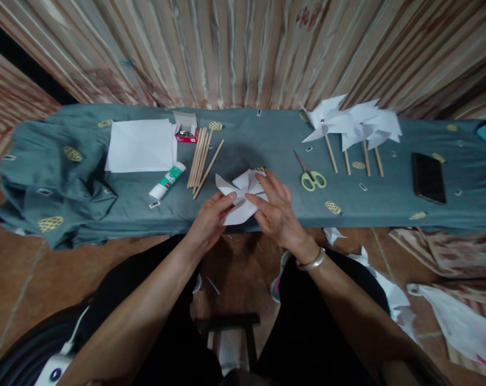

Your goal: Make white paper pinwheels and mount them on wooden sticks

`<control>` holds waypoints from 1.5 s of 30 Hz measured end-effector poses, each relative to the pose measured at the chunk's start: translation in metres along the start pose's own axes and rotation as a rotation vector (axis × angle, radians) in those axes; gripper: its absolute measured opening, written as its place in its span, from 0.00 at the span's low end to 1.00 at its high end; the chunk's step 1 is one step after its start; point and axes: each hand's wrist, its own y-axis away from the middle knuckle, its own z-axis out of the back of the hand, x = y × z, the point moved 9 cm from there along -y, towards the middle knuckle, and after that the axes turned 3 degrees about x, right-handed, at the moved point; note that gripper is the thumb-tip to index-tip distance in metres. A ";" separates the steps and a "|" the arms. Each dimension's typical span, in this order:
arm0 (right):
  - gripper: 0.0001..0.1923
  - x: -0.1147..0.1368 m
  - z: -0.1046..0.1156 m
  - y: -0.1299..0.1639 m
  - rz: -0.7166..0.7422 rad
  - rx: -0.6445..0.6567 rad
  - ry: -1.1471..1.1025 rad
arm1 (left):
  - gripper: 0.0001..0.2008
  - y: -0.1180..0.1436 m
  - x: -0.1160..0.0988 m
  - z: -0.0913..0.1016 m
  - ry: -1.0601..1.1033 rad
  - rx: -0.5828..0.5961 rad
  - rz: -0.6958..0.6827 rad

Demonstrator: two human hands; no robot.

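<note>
Between my two hands is a white paper pinwheel (243,212), its blades folded in toward the centre, held over the front edge of the cloth-covered bench. My left hand (211,219) grips it from the left, thumb on top near the middle. On the other side my right hand (278,210) has its index finger pressed at the centre, with other fingers around the right blades. Several wooden sticks (202,161) lie just beyond my left hand. Scissors with green handles (312,179) rest to the right of my right hand.
White paper sheets (140,146), a small red box of metal pins (185,128) and a glue stick (167,181) lie at left. Several pinwheels on sticks (353,124) and a dark phone (428,178) are at right. Paper scraps (391,295) litter the floor.
</note>
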 end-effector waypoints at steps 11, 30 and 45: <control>0.28 0.016 0.015 0.008 0.033 -0.043 0.073 | 0.24 -0.001 -0.014 -0.007 -0.018 0.004 -0.107; 0.31 0.026 0.022 0.013 0.069 -0.081 0.085 | 0.17 -0.002 -0.020 -0.002 -0.089 -0.055 -0.109; 0.36 0.029 0.021 0.012 0.104 -0.082 -0.045 | 0.18 0.000 -0.020 -0.001 -0.025 -0.056 -0.104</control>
